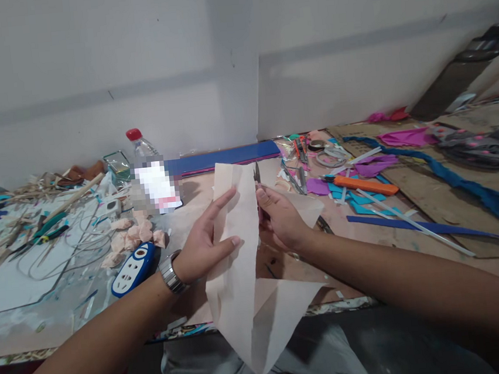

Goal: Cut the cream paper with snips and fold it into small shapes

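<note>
Pale paper (237, 270) is held up at the middle of the desk (191, 310)'s front edge, its lower point dropping past that edge above the lap. From the left, a blue and white power strip (132, 273) lies toward the front edge beside crumpled peach pieces (135, 232), out of the sheet's way. Farther back, a bright, blurred screen (160, 187) stands by a red-capped bottle (138, 142), which perhaps props it up facing the person. The left hand (204, 238) grips the sheet from its left side, thumb and forefinger spread apart on its face, probably to keep it taut; its other fingers are hidden. The right hand (287, 218) is closed around the handles of scissors (256, 174), whose dark blades point toward the back edge along the sheet's right side, presumably to follow that side; whether they bite into it, I cannot tell. An orange cutter (366, 184) lies among coloured scraps toward the desk's right, apart from both hands. The sheet itself is cream and thin-looking, tall and narrow on its left, with soft lengthwise creases, a slightly wavy right side, and a triangular flap spreading rightward at the bottom.
</note>
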